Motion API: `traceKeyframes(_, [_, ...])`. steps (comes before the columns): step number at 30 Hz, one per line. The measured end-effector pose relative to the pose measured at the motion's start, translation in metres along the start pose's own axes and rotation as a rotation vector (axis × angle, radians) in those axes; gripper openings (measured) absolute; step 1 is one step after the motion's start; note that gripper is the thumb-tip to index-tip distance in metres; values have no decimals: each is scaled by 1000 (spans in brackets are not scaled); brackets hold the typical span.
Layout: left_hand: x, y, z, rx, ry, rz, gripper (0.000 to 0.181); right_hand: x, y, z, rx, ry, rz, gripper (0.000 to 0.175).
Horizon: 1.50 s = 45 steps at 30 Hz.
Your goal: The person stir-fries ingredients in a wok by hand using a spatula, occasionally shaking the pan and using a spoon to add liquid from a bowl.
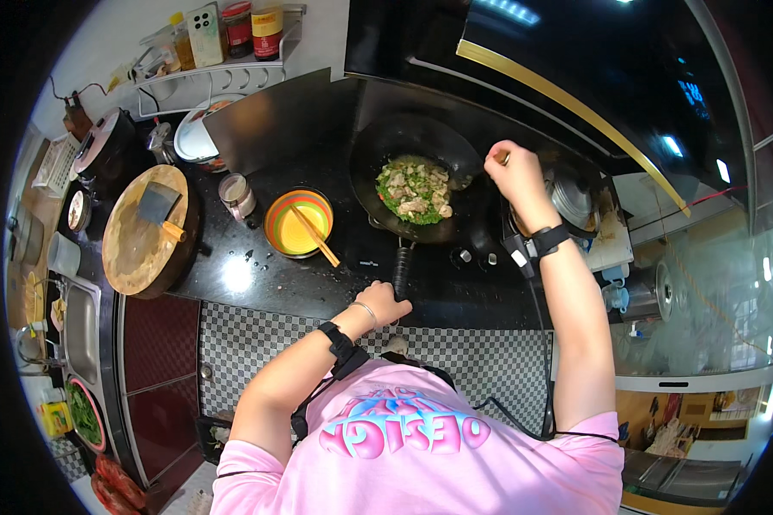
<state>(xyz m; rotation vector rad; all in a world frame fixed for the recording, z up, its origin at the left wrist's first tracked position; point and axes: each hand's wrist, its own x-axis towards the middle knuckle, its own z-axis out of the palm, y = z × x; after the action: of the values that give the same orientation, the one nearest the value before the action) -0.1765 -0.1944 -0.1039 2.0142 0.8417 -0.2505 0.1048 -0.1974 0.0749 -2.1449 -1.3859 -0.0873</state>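
Note:
A black wok [367, 154] sits on the stove, holding pieces of meat and chopped green vegetables [419, 190]. My left hand [383, 304] grips the end of its dark wrapped handle [402, 267]. To the right of the wok, my right hand [515, 168] is closed around the wooden end of a utensil; the metal head of it seems to rest inside the wok's right side, by the food. Left of the wok stands a yellow, orange and green striped bowl [283, 235] with wooden chopsticks [319, 241] lying across it.
A round wooden chopping board [129, 254] carries a cleaver [158, 203] at the left. A glass jar [237, 196] stands between board and bowl. A lidded metal pot [570, 196] is right of my right hand. The range hood [554, 84] hangs above; a sink [82, 335] lies far left.

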Motion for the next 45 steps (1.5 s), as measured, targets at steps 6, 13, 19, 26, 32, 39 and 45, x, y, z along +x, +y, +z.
traceKeyframes(6, [-2, -5, 2, -12, 12, -9, 62, 38, -23, -41, -170, -211, 139, 18])
traceKeyframes(13, [2, -1, 5, -20, 14, 15, 63, 31, -18, -22, 26, -203, 196, 21])
traceKeyframes(19, [-2, -7, 4, -22, 20, -2, 61, 48, -47, -56, -147, -317, 297, 23])
traceKeyframes(26, [5, -4, 9, 4, 29, 28, 63, 18, -1, -16, 293, -295, 351, 26])
traceKeyframes(32, [2, -9, 9, -10, 29, 19, 66, 42, -20, -53, 131, -283, 426, 37])
traceKeyframes(39, [3, -4, 7, 0, 16, 29, 66, 7, -12, 0, 497, -181, 442, 42])
traceKeyframes(45, [0, -5, 5, -11, -3, -9, 67, 19, -21, -24, 396, -78, 433, 49])
